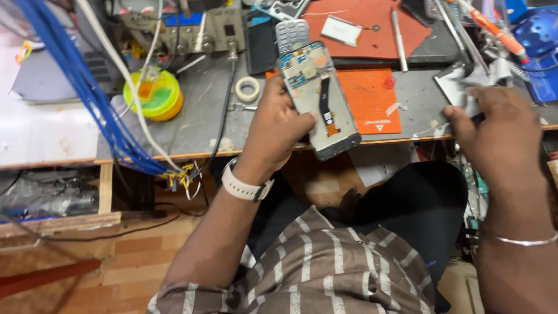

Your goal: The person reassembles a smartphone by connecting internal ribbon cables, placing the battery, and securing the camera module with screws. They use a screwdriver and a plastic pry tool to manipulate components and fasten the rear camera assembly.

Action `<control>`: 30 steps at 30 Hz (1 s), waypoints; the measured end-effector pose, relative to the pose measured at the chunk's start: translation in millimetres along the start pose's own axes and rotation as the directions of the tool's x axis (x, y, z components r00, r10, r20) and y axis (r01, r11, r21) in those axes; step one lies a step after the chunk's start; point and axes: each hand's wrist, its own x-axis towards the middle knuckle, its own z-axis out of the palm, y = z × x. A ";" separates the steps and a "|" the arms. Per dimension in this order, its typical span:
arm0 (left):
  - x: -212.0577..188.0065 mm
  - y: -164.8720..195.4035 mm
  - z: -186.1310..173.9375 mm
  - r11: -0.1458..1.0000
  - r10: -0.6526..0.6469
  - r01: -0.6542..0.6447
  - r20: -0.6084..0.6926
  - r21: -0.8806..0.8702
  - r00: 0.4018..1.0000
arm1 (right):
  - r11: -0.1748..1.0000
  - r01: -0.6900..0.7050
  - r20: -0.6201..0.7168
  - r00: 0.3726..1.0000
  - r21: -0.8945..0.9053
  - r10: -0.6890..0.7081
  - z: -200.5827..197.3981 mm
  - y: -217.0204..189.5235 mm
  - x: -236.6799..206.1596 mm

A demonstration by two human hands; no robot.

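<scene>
Hands are both engaged: the left hand (273, 131) grips an opened phone (318, 99) by its edge above the worktop (197, 116) rim, its bare frame, circuit board and orange flex ribbon exposed. The right hand (497, 131) lies with fingers curled on a flat, glossy grey panel (456, 84), apparently pinching it, beside the ribbed orange mat (369, 99); fitting seems the step in hand, calling for careful alignment.
</scene>
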 end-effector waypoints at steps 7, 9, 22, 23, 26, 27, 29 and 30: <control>5.6 9.7 -1.9 0.997 -0.059 0.060 0.042 -0.039 0.997 | 0.963 0.158 0.179 0.977 -0.218 -0.119 -10.3 7.8 21.3; 6.6 11.0 -1.8 0.998 -0.063 0.064 0.034 -0.025 0.997 | 0.865 0.348 0.193 0.936 -0.362 -0.296 -12.9 3.9 23.1; 2.7 5.0 2.0 0.998 0.007 -0.002 0.075 -0.059 0.997 | 0.249 -0.337 0.252 0.914 0.908 0.319 -18.7 22.3 20.9; 2.9 4.7 1.6 0.996 0.025 -0.017 0.084 -0.085 0.996 | 0.141 -0.337 0.287 0.913 0.931 0.289 -16.8 18.0 19.1; 3.6 4.2 -0.2 1.000 0.020 -0.018 0.086 -0.023 0.996 | -0.025 -0.275 0.276 0.950 0.961 0.145 -10.9 -5.2 15.9; 3.4 4.3 -0.8 1.000 0.013 -0.012 0.078 -0.020 0.997 | -0.049 -0.245 0.249 0.964 0.968 0.097 -11.6 -13.7 15.0; 3.3 4.6 -1.7 1.000 0.000 0.002 0.082 -0.024 0.997 | -0.100 -0.305 0.313 0.946 0.947 0.084 -11.6 -33.3 14.7; 3.2 4.9 -2.1 1.000 -0.006 0.008 0.081 -0.020 0.997 | -0.125 -0.331 0.342 0.936 0.935 0.078 -11.3 -43.7 15.1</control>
